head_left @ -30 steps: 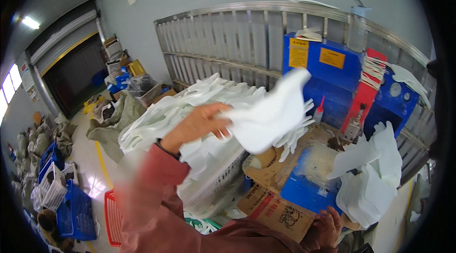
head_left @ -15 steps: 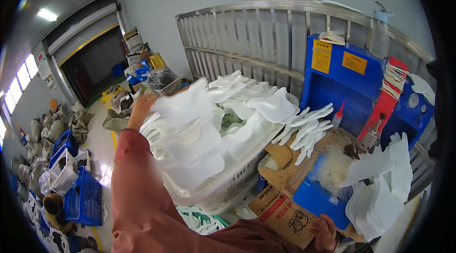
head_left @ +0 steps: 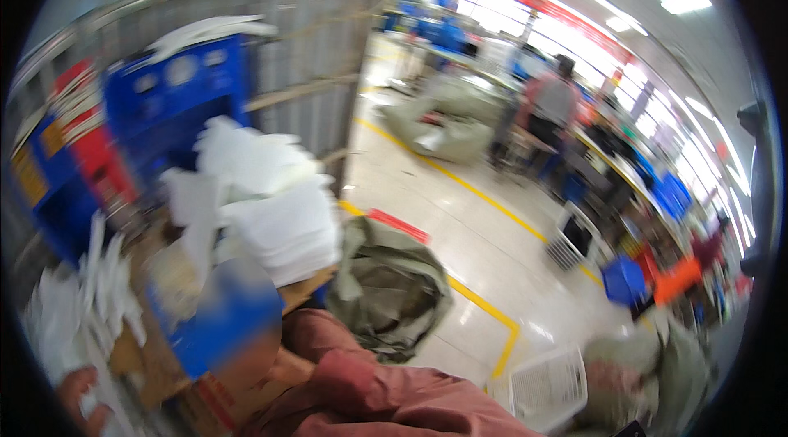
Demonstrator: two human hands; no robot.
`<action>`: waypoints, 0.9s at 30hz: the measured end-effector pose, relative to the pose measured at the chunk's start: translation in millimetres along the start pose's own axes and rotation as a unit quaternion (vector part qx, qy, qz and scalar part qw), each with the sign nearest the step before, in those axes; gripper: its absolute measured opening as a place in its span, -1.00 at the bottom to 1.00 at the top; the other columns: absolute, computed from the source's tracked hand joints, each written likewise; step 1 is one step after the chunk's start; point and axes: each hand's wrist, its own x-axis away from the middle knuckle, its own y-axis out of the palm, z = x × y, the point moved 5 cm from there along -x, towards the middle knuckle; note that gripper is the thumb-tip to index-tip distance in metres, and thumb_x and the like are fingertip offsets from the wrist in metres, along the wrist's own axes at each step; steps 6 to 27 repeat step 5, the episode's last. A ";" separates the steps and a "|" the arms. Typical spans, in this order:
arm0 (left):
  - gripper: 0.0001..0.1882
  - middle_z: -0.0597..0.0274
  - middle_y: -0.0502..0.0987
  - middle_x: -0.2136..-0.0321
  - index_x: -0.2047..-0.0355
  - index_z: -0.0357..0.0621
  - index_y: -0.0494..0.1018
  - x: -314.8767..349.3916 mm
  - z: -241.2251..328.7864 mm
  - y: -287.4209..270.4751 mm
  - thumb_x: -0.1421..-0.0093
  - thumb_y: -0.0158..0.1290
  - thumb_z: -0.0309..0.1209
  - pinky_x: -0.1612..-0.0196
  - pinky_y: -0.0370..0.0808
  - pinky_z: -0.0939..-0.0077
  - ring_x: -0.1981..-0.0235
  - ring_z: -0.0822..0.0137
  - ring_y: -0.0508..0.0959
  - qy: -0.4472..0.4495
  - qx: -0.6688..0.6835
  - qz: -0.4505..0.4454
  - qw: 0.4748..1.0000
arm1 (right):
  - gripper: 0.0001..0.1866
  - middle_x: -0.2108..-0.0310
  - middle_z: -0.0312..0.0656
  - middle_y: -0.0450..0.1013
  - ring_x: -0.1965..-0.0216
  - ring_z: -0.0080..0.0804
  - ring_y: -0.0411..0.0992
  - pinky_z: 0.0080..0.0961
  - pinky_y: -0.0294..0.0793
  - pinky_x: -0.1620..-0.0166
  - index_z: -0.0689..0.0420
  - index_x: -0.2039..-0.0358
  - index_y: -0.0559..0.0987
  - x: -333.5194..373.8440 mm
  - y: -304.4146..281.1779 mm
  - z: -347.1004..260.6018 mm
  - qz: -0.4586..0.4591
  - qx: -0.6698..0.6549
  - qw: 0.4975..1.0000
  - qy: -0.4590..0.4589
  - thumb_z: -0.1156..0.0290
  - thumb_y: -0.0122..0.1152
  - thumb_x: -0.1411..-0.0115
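Observation:
At the lower left edge, my left hand (head_left: 80, 400) is closed with its fingers curled round a flat white piece (head_left: 107, 404). My right hand (head_left: 283, 370) is low, beside the blue board (head_left: 193, 347) and a cardboard box (head_left: 205, 404). Motion smears its fingers, so whether it holds anything is unclear. Beyond the board stands a thick stack of flat white cut pieces (head_left: 283, 228); more lean against it on the left. Another pile of white pieces with finger-like ends (head_left: 103, 289) lies at the left of the work surface.
Behind the surface are a blue machine housing (head_left: 180, 80), a red bar (head_left: 90, 141) and a metal railing (head_left: 328, 51). To the right, an open green sack (head_left: 386, 289) and a white basket (head_left: 548, 388) sit on the floor. Farther off, a person (head_left: 548, 105) is by worktables.
The view has swung far to the right; the white basket of pieces has left it. My left hand has come from the basket's far left side to the near left. Motion blurs much of the scene.

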 end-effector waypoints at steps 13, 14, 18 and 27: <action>-0.35 -0.01 0.55 -0.07 -0.18 -0.24 0.51 -109.4 107.1 123.6 0.01 0.26 -0.48 -0.17 0.51 0.25 -0.08 0.08 0.57 0.206 0.133 -0.110 0.963 | -0.22 -0.12 -0.27 0.45 -0.03 -0.55 0.47 -0.58 0.49 0.06 0.00 -0.44 0.29 39.2 -16.3 -8.1 0.089 -0.034 0.995 0.011 -0.17 0.19 -0.38; -0.35 -0.01 0.55 -0.07 -0.18 -0.24 0.51 -109.4 107.1 123.6 0.01 0.26 -0.48 -0.17 0.51 0.25 -0.08 0.08 0.57 0.206 0.133 -0.110 0.963 | -0.22 -0.12 -0.27 0.45 -0.03 -0.55 0.47 -0.58 0.49 0.06 0.00 -0.44 0.29 39.2 -16.3 -8.1 0.089 -0.034 0.995 0.011 -0.17 0.19 -0.38; -0.35 -0.01 0.55 -0.07 -0.18 -0.24 0.51 -109.4 107.1 123.6 0.01 0.26 -0.48 -0.17 0.51 0.25 -0.08 0.08 0.57 0.206 0.133 -0.110 0.963 | -0.22 -0.12 -0.27 0.45 -0.03 -0.55 0.47 -0.58 0.49 0.06 0.00 -0.44 0.29 39.2 -16.3 -8.1 0.089 -0.034 0.995 0.011 -0.17 0.19 -0.38; -0.35 -0.01 0.55 -0.07 -0.18 -0.24 0.51 -109.4 107.1 123.6 0.01 0.26 -0.48 -0.17 0.51 0.25 -0.08 0.08 0.57 0.206 0.133 -0.110 0.963 | -0.22 -0.12 -0.27 0.45 -0.03 -0.55 0.47 -0.58 0.49 0.06 0.00 -0.44 0.29 39.2 -16.3 -8.1 0.089 -0.034 0.995 0.011 -0.17 0.19 -0.38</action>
